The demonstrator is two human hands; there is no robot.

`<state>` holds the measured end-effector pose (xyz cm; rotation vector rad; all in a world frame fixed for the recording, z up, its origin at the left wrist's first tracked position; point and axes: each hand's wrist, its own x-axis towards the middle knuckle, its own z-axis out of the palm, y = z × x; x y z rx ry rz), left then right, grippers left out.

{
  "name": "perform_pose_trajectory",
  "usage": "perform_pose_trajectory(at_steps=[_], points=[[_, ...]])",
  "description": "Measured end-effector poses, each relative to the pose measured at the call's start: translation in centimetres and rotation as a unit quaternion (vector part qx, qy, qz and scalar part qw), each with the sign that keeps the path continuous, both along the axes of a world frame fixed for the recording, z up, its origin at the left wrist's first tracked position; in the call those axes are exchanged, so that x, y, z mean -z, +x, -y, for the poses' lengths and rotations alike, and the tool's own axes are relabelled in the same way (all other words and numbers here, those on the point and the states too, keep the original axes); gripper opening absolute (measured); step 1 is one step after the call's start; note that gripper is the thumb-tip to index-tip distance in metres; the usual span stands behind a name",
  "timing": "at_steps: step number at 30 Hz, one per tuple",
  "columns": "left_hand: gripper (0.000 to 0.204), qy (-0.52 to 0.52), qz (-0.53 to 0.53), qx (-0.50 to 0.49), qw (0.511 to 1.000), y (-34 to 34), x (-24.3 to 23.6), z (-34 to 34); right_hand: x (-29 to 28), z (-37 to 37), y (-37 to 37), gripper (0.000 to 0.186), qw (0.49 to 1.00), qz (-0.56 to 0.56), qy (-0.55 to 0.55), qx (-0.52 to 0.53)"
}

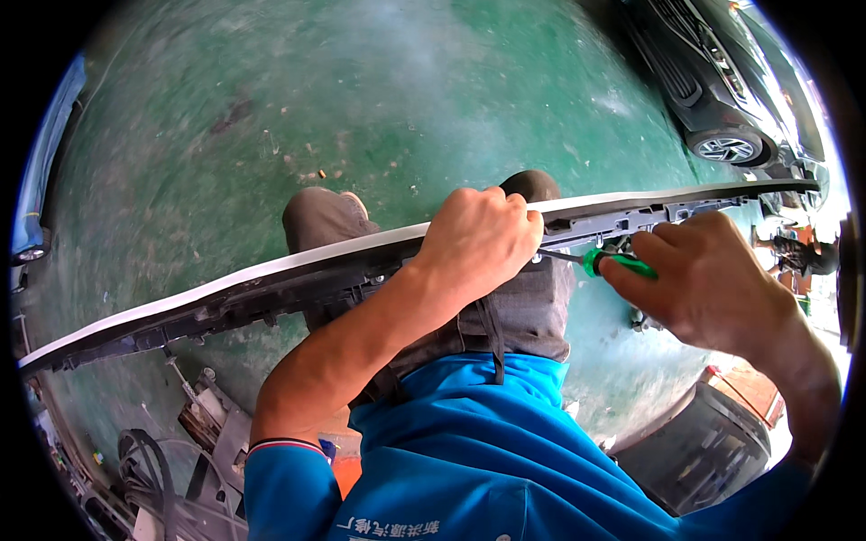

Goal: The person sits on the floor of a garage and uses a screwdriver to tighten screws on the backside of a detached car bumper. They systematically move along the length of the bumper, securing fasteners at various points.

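Note:
Across my lap lies a long black plastic car trim panel (298, 287) with a white strip along its far edge. It spans nearly the whole view, its right end farther away. My left hand (483, 236) is wrapped over the panel near its middle and grips it; the fingertips are hidden on the far side. In my right hand (704, 279) is a screwdriver (622, 264) with a green and black handle. Its thin shaft points left and reaches the panel's underside right beside my left hand. The exact contact of the tip is hidden.
Green painted floor (379, 108) stretches ahead. A dark car (713, 81) stands at the far right, a blue car (45, 153) at the far left. Hoses (149, 469) and metal tools lie at lower left. A dark bin-like container (695, 451) is at lower right.

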<state>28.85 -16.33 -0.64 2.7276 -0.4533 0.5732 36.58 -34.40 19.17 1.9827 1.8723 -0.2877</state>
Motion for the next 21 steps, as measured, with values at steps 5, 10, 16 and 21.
perform_pose_trajectory(at_steps=[5,10,16,21], points=[[0.009,0.005,0.004,-0.008,1.000,-0.1,0.2,0.2,0.3,-0.6,1.8,0.032,0.841,-0.207,-0.025,0.499],[0.008,0.007,-0.016,-0.008,1.000,0.0,0.3,-0.3,-0.5,-0.4,0.7,0.037,0.937,-0.182,0.027,0.298],[0.008,0.000,-0.002,-0.006,1.000,0.4,0.3,-0.3,-0.5,-0.5,0.3,0.024,0.995,-0.065,-0.032,0.070],[0.007,0.003,0.000,-0.016,1.000,0.3,0.4,-0.4,0.4,-0.8,2.2,0.023,0.846,-0.221,-0.030,0.484]])
